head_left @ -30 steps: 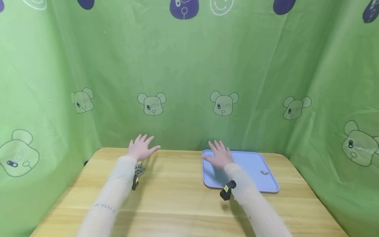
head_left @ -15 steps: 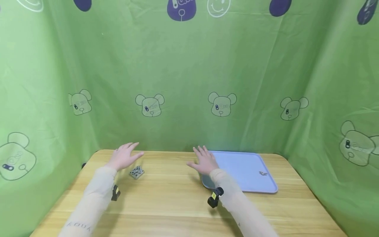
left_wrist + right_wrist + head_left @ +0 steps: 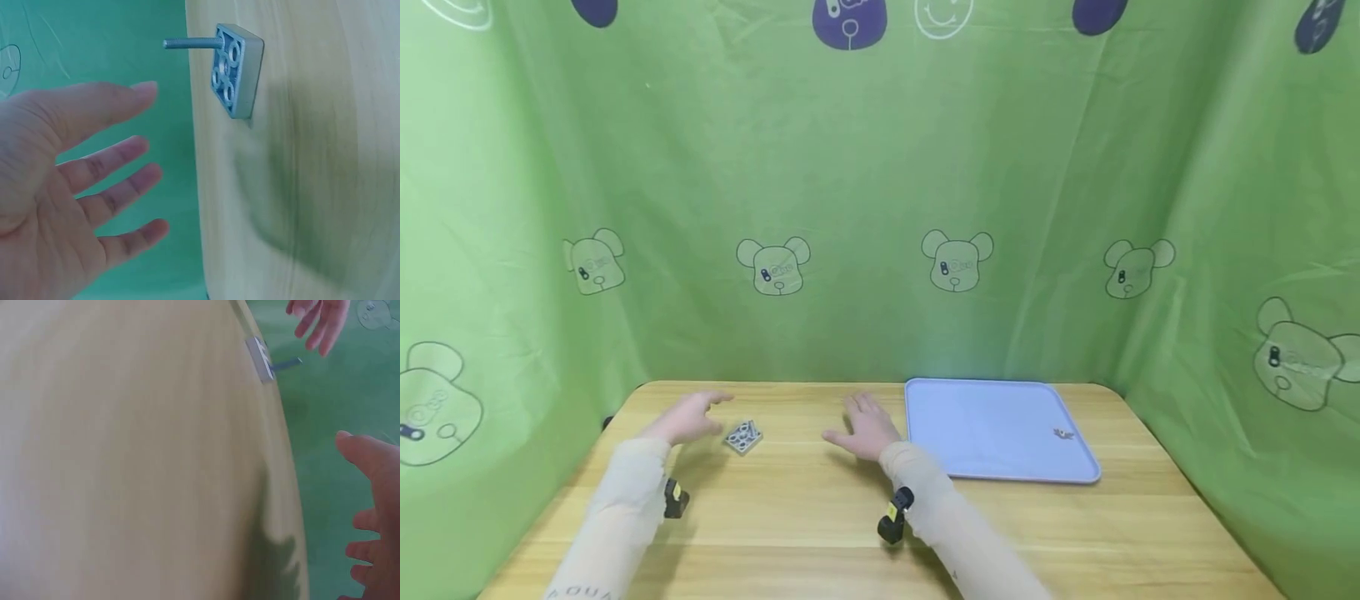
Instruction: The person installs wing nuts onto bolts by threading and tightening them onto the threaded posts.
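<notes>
A square grey block (image 3: 743, 437) with several round holes lies on the left part of the wooden table (image 3: 820, 517). In the left wrist view a threaded rod (image 3: 192, 43) stands upright from one corner of the block. My left hand (image 3: 685, 419) hovers just left of the block, fingers apart and loosely bent, holding nothing. To the right of the block, my right hand (image 3: 867, 429) is above the table with thumb and fingers spread. The right wrist view shows a gap between the right hand (image 3: 381, 519) and the block (image 3: 259, 360).
A light blue tray (image 3: 985, 433) is at the right back of the table. Small brownish metal pieces (image 3: 1063, 433) lie near its right side, too small to make out. A green curtain (image 3: 865, 325) with bear faces surrounds the table. Each wrist bears a black camera (image 3: 895, 515).
Both hands have moved left and lower. The left hand has passed from over the block to its left side, uncovering it. The right hand has left the space above the tray.
</notes>
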A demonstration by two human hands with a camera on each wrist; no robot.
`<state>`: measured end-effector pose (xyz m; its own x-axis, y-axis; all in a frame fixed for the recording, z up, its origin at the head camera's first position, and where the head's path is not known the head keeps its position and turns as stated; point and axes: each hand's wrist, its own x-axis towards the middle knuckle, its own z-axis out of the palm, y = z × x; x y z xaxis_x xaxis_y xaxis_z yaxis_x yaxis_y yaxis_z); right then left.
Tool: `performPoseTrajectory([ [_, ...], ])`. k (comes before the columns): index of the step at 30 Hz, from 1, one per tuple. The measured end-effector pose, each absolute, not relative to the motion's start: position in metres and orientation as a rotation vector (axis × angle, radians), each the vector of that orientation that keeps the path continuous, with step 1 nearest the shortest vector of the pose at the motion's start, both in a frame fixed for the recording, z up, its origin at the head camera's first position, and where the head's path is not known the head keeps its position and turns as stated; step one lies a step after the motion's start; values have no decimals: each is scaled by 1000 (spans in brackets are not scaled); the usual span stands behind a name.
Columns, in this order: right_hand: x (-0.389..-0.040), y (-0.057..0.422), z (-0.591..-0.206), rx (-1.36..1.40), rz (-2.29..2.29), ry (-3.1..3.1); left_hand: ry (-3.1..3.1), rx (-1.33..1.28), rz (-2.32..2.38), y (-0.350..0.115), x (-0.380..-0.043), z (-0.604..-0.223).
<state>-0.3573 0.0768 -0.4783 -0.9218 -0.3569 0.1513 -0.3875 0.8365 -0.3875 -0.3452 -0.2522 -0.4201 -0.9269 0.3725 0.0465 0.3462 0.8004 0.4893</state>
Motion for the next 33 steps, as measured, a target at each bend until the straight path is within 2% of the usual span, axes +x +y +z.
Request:
performPoseTrajectory([
  [13, -353, 10, -493, 521, 827, -2889, 2765, 319, 857, -265, -359, -440],
  [21, -356, -28, -510, 482, 876, -2880, 2748, 297, 793, -259, -365, -447],
  [33, -346, -68, -517, 395, 824, -2887, 2709, 226, 809, -251, -378, -462],
])
